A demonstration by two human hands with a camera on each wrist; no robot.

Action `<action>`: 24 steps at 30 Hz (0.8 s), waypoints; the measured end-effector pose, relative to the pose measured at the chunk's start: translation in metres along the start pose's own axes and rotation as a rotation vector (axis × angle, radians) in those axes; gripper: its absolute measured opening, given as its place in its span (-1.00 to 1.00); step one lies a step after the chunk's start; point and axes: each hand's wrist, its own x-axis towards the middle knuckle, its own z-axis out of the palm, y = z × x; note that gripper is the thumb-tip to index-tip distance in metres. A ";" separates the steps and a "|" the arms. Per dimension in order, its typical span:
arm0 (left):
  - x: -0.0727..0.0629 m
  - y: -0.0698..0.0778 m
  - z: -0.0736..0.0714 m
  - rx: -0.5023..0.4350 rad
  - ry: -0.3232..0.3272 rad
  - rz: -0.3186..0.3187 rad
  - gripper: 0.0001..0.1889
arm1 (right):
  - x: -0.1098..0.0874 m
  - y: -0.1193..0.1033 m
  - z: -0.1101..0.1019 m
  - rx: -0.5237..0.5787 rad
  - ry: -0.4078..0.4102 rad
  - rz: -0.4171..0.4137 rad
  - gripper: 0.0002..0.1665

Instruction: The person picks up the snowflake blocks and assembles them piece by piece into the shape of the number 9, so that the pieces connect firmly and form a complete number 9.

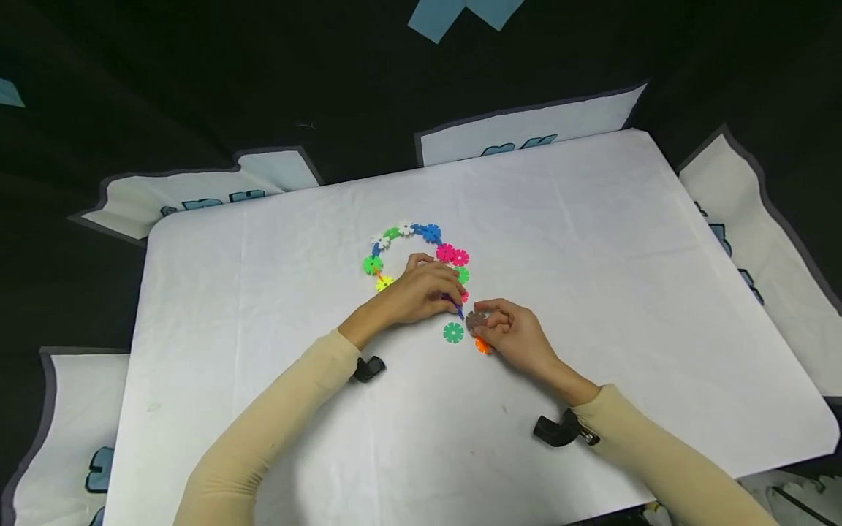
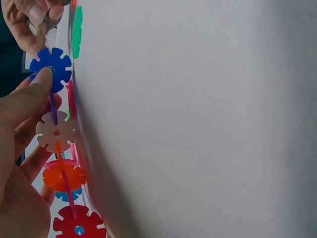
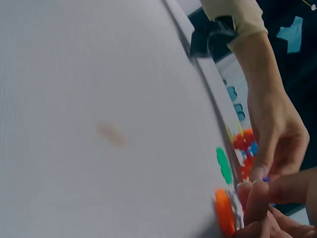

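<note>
My left hand point(image 1: 426, 291) pinches a blue notched plastic disc point(image 2: 59, 63) with the thumb over its face. That disc belongs to a chain of interlocked flower-shaped discs, where a white disc point(image 2: 49, 135), an orange disc point(image 2: 62, 179) and a red disc point(image 2: 79, 223) follow. Close by on the right, my right hand point(image 1: 516, 334) holds a grey-brown disc point(image 1: 474, 320) between thumb and fingers, near the blue one. Whether the two discs touch is hidden by the fingers. Below the right fingertips lies an orange disc point(image 1: 482, 346), partly covered.
A loose green disc point(image 1: 453, 333) lies flat between the hands. The chain curves over the white-covered table point(image 1: 625, 277) in a ring, past pink discs point(image 1: 452, 254), blue discs point(image 1: 430, 233) and a yellow disc point(image 1: 384, 283). Dark cloth point(image 1: 197, 80) hangs behind the table.
</note>
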 end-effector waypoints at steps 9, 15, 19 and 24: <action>-0.001 -0.001 0.000 -0.030 0.003 0.013 -0.96 | 0.002 -0.003 0.012 0.132 -0.023 0.109 -0.53; -0.004 -0.004 0.000 -0.062 0.008 0.018 -0.95 | 0.002 0.000 0.019 0.204 -0.071 0.107 -0.53; -0.005 -0.005 0.001 -0.082 0.013 0.025 -0.95 | 0.003 0.002 0.024 0.257 -0.056 0.095 -0.55; -0.004 -0.005 0.001 -0.093 0.007 0.036 -0.95 | 0.005 0.003 0.029 0.287 -0.034 0.091 -0.55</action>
